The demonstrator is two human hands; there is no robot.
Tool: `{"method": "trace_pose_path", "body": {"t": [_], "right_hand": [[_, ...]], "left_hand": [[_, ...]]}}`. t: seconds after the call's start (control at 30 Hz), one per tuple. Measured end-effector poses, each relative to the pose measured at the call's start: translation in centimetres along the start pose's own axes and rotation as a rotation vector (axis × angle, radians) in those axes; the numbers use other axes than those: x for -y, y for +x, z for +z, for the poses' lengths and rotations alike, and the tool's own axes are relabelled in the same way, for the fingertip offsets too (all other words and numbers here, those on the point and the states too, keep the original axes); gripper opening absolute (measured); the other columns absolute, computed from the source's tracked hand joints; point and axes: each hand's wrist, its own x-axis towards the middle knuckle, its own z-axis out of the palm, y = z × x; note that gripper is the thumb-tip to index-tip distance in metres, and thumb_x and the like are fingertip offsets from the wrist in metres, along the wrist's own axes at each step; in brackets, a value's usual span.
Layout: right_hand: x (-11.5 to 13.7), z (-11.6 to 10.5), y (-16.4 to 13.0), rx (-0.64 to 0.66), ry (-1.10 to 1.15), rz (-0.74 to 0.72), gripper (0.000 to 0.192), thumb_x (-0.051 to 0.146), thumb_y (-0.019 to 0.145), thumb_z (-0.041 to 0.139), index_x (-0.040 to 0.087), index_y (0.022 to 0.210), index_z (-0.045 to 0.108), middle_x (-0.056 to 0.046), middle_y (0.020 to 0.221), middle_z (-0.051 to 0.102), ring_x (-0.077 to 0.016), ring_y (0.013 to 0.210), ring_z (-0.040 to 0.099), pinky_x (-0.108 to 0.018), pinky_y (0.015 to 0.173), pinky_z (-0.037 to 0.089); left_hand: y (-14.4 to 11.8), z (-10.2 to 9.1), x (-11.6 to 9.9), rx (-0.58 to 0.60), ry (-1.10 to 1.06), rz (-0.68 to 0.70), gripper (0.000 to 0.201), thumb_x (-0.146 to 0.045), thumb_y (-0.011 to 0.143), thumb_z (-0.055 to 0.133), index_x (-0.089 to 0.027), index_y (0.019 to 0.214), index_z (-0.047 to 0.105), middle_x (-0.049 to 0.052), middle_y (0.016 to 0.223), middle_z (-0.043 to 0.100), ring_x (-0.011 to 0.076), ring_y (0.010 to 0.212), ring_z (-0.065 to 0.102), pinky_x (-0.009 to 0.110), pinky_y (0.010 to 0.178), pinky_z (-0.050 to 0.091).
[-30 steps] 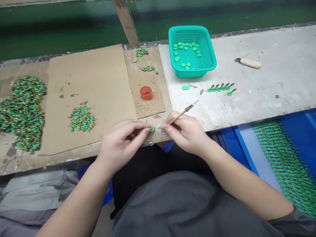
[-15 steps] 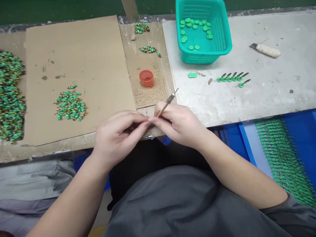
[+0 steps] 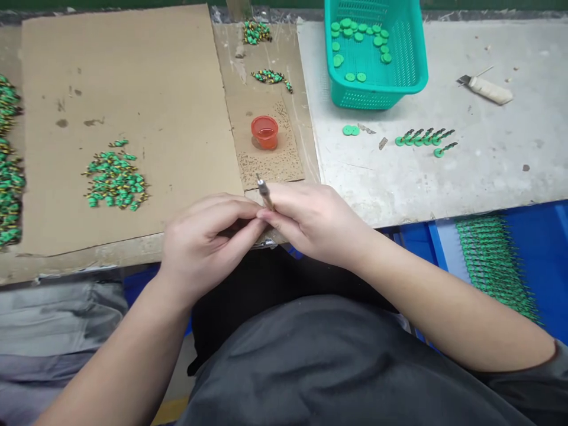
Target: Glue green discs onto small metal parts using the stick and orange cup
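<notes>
My left hand is closed in a pinch above the table's front edge; whatever lies between its fingertips is hidden. Against those fingertips rest the thumb and fingers of my right hand. My right hand also grips a thin wooden-handled tool with a dark collar and a fine tip, which points up and away from me. Just beyond the hands stands a small red cup with liquid in it, on a speckled piece of cardboard.
Small green-and-gold pieces lie heaped on a cardboard sheet, with more piles farther left and behind the cup. A teal basket holds green discs. Green discs with dark stems and a knife lie at right.
The tool in my right hand has swung from pointing up and right to pointing up and slightly left. Both hands stay together, and the view has shifted slightly.
</notes>
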Motion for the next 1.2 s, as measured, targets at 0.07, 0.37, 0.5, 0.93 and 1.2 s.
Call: {"method": "trace_pose_path", "body": {"t": [0.07,0.37,0.5,0.93,1.2], "right_hand": [[0.0,0.1,0.0,0.003,0.005,0.010,0.022,0.031,0.123,0.048,0.024,0.107,0.061,-0.002,0.100,0.073,-0.0195,0.094,0.070,-0.031,0.086,0.051],[0.5,-1.1,-2.4,-0.338,0.328,0.269,0.022,0.035,0.121,0.058,0.022,0.114,0.073,-0.004,0.105,0.082,-0.0149,0.087,0.079,-0.029,0.082,0.064],[0.2,-1.4,-2.8,-0.249,0.252,0.193,0.019,0.025,0.119,0.059,0.022,0.110,0.076,-0.005,0.106,0.084,-0.0174,0.098,0.080,-0.032,0.090,0.064],[0.8,-1.2,-3.2,-0.279,0.203,0.254,0.019,0.015,0.113,0.058,0.024,0.113,0.075,-0.002,0.105,0.085,-0.0156,0.096,0.082,-0.029,0.090,0.064],[0.8,-0.8,-3.1,-0.322,0.183,0.270,0.021,0.009,0.103,0.064,0.025,0.106,0.078,0.000,0.103,0.088,-0.0167,0.095,0.084,-0.029,0.090,0.065]], "left_hand": [[0.0,0.0,0.0,0.000,-0.012,-0.010,0.010,-0.019,0.104,0.078,-0.025,0.096,0.081,-0.002,0.095,0.087,0.0127,0.086,0.082,0.024,0.084,0.062],[-0.4,0.0,-0.2,0.022,-0.125,-0.181,0.005,-0.027,0.102,0.082,-0.029,0.101,0.087,0.000,0.101,0.088,0.0178,0.089,0.083,0.030,0.080,0.065],[-0.5,-0.1,-0.3,0.015,-0.136,-0.186,0.005,-0.027,0.102,0.083,-0.030,0.102,0.087,-0.001,0.101,0.088,0.0177,0.088,0.083,0.030,0.076,0.065],[-0.4,-0.6,-0.3,-0.017,-0.240,-0.190,0.015,-0.019,0.101,0.081,-0.031,0.107,0.088,0.000,0.104,0.088,0.0177,0.090,0.083,0.031,0.079,0.066],[0.2,-2.0,-1.9,-0.022,-0.438,-0.347,0.010,-0.022,0.101,0.081,-0.029,0.100,0.088,0.001,0.098,0.086,0.0167,0.087,0.082,0.025,0.077,0.068]]}}
